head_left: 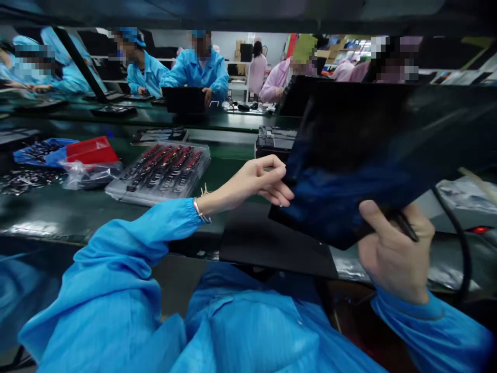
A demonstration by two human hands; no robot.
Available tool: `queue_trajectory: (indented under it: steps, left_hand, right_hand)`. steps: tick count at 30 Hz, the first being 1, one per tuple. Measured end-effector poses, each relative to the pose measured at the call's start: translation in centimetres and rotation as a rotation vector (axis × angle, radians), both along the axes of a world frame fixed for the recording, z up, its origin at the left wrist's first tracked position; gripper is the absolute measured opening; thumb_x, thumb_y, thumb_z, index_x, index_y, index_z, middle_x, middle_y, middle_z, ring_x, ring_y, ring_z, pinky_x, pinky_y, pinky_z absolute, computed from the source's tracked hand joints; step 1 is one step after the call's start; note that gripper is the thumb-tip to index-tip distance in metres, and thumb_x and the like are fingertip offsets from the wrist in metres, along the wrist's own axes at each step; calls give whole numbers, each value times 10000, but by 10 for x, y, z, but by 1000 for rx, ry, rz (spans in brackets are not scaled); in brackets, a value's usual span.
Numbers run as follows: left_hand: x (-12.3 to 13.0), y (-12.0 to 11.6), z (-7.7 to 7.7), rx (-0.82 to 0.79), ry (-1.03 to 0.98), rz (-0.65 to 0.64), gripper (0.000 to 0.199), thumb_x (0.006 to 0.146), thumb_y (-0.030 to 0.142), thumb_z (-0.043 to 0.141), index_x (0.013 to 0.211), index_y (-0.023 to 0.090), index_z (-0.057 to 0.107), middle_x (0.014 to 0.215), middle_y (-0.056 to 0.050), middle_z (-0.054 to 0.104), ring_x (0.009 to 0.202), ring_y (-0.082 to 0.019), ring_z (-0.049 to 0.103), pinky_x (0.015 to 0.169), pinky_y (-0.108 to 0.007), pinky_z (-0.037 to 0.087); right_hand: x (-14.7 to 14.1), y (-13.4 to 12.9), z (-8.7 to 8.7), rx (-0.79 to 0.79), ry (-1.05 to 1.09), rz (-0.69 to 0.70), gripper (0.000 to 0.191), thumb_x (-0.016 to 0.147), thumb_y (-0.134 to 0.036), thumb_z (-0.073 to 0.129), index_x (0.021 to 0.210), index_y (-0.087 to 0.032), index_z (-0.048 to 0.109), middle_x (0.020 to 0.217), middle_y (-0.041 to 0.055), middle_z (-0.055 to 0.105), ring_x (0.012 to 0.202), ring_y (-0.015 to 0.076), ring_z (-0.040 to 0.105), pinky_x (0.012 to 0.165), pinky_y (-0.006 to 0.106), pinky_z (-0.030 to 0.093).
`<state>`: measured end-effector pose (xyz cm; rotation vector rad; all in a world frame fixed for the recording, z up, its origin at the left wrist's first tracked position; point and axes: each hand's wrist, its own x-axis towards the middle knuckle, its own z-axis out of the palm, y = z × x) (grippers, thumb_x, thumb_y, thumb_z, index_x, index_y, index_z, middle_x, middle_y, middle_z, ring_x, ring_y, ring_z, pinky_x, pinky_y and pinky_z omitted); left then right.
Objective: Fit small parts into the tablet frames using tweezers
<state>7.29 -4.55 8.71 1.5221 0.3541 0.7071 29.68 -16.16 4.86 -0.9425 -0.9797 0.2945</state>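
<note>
A: What was in hand?

B: A dark panel [349, 155], thin and broad, raised and tilted above the desk [77, 212], ahead of the wearer and to the right.

A: Its surface?

B: Glossy, close to black. Blue sheen across the lower part, a darker patch above that. Left edge straight, on a slant; one lower corner pointed down. The right end ran off into blur and shadow, so full outline unreadable.

A: Right grip [396, 251]?

B: Clamped on the panel's lower edge, thumb laid on the visible face. A slim black object [406, 226] lay between thumb and fingers, too blurred to identify.

A: And the left grip [267, 178]?

B: At the panel's left edge. Thumb and forefinger bent toward each other, other fingers loosely curled. Could not tell whether it touched the panel or pinched anything.

A: Surroundings?

B: A flat black sheet [272, 243] lay on the desk below the panel. Farther left, a clear tray [135, 196] held rows of red-and-dark parts [166, 166]; a red bin [93, 150] sat beside it.
</note>
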Motion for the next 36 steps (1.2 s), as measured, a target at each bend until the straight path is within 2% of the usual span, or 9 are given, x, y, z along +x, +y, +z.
queue_trajectory:
  steps: [2,5,8,13,17,20,27,32,36]
  left_hand:
    - [-3,-7,3,132,27,43,430,893,533,740,935,197,476,715,-25,751,566,-148,726,533,-193,568]
    - [-1,-14,2,208,42,142,417,916,543,710,882,182,504,594,10,689,431,-98,632,426,-138,475]
    - [2,-15,-6,99,37,177,431,935,552,683,830,174,505,581,5,687,421,-90,625,411,-131,458]
    - [4,-9,-23,-178,80,187,421,977,473,659,756,167,472,584,-6,694,420,-80,626,392,-119,422]
    - [4,-6,-31,-297,142,222,374,1034,354,589,738,154,476,577,-3,682,406,-58,604,397,-110,410]
    - [5,-4,-34,-330,169,233,373,1031,343,590,731,152,477,576,-7,681,407,-57,603,400,-113,412]
    - [7,0,-37,-351,199,249,376,1019,363,604,733,154,478,579,-13,684,407,-56,606,403,-115,398]
    - [8,0,-41,-338,195,246,373,1021,368,605,741,158,478,587,-15,691,417,-63,614,405,-116,409]
    - [7,-1,-42,-311,201,239,363,1040,340,579,744,151,488,586,-11,689,420,-61,614,405,-109,416]
  right_hand:
    - [-5,-4,5,-124,142,109,171,759,-268,860,888,-214,763,1025,-2,754,1094,218,697,1177,472,446]
    - [-5,-12,7,-286,253,118,220,720,-308,881,890,-239,760,1090,-7,756,1183,236,679,1257,493,349]
    - [-5,-17,7,-397,295,127,268,686,-321,901,906,-253,764,1165,-6,750,1262,238,647,1279,450,331]
    - [-9,-14,4,-551,406,207,297,710,-299,887,983,-268,775,1266,19,731,1326,268,613,1180,481,492]
    - [-8,-9,-5,-592,407,234,259,795,-297,833,1047,-276,780,1295,20,725,1325,256,620,1157,456,523]
    - [-5,-5,-13,-604,395,253,279,806,-292,826,1080,-266,780,1314,28,719,1309,260,633,1155,447,523]
    - [3,4,-25,-583,343,281,287,804,-329,827,1077,-248,789,1251,49,749,1179,277,712,1124,466,542]
    - [6,6,-35,-592,357,327,307,807,-306,811,1109,-262,775,1280,40,735,1239,276,680,1128,465,535]
    - [5,3,-41,-607,401,282,325,783,-316,818,1101,-275,770,1311,30,719,1272,270,657,1120,475,540]
